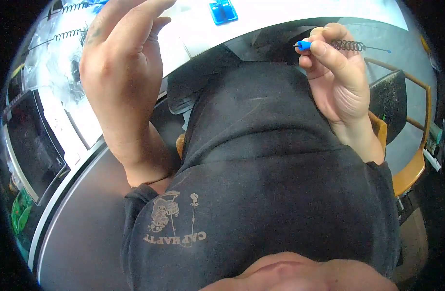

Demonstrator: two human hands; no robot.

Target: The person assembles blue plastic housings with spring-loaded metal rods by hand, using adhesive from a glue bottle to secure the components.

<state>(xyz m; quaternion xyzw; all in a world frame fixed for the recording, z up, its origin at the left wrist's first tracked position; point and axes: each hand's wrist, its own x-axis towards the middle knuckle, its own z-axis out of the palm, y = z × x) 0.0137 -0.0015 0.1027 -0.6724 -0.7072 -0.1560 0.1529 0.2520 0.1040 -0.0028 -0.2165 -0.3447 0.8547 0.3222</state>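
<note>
My right hand [336, 72] is raised at the upper right, thumb and fingers pinched on a thin wire piece with a blue tip [304, 45] and a dark coiled spring section [351, 46] that ends in a straight wire. My left hand [123, 63] is lifted at the upper left, fingers spread and holding nothing, hovering over the white table [183, 29]. More coiled spring wires [67, 34] lie on the table beyond the left hand. My dark shirt fills the middle of the view.
A blue plastic case [223, 11] lies on the table at the top. Clear plastic bags [53, 63] sit at the left. A dark flat device [28, 140] lies at the far left. A wooden chair [406, 145] stands at the right.
</note>
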